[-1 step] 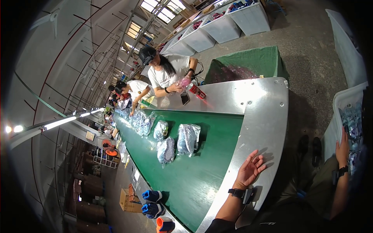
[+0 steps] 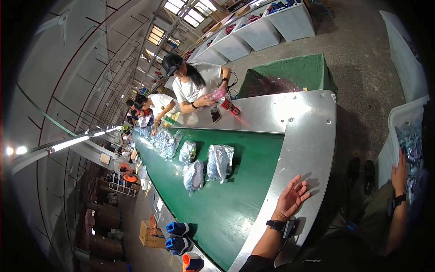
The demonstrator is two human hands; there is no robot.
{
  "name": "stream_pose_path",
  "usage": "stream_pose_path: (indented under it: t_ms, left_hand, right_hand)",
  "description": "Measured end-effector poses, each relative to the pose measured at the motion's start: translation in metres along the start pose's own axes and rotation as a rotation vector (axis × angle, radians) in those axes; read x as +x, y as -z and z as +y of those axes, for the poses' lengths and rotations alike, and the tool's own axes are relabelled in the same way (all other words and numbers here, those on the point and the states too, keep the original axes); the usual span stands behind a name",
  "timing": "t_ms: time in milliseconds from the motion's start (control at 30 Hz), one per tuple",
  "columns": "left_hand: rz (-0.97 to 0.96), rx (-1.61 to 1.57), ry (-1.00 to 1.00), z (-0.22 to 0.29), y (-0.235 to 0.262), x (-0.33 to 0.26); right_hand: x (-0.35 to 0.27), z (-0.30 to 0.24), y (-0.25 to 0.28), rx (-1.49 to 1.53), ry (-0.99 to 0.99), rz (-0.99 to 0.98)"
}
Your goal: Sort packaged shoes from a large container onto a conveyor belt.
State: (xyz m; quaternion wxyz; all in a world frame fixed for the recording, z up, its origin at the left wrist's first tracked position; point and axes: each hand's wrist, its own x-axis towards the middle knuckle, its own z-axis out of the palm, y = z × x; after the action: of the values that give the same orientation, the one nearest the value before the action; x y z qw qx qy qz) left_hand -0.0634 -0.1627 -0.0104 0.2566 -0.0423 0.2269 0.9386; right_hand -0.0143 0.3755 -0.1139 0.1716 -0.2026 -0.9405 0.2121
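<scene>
My left hand [image 2: 292, 198] rests palm up over the metal rim [image 2: 312, 149] of the conveyor, its fingers loosely curled and apart, holding nothing. To the far right, my right hand [image 2: 399, 176] has its fingers stretched out at the wall of a white bin [image 2: 390, 147]. Clear-bagged bluish items [image 2: 413, 156] fill that bin beside the hand; whether the fingers touch them I cannot tell. On the green belt [image 2: 244, 190] lie a large clear plastic bag [image 2: 220, 163] with bundled contents and two smaller bagged bundles, a pale one [image 2: 193, 176] and another [image 2: 187, 152] behind it.
Across the belt a co-worker [image 2: 199, 84] handles a pink bagged item [image 2: 219, 94]. Near them are a red can [image 2: 229, 107] and a phone [image 2: 215, 114]. A green-lined container [image 2: 290, 72] stands behind the metal corner. Blue boots [image 2: 177, 228] and an orange one [image 2: 192, 263] line the near-left edge.
The nearest co-worker's hands and the pink bagged item have shifted slightly to the right. My own hands and the bags on the belt stay in place.
</scene>
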Motion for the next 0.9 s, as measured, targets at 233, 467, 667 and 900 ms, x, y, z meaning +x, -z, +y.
stream_pose_path:
  t_ms: [233,467,667,900]
  left_hand:
    - [0.008,0.002,-0.002,0.000,-0.001,-0.001]
    - [0.010,-0.005,0.000,0.000,-0.002,0.002]
    - [0.013,-0.005,-0.015,0.004,-0.003,-0.002]
    - [-0.004,-0.005,-0.005,-0.002,0.001,0.005]
  right_hand:
    - [0.001,-0.002,0.000,0.011,0.017,0.004]
    - [0.002,0.001,0.000,0.003,0.008,0.002]
    - [0.006,-0.006,-0.001,0.006,0.035,0.005]
    - [0.002,0.009,-0.006,-0.008,0.017,-0.002]
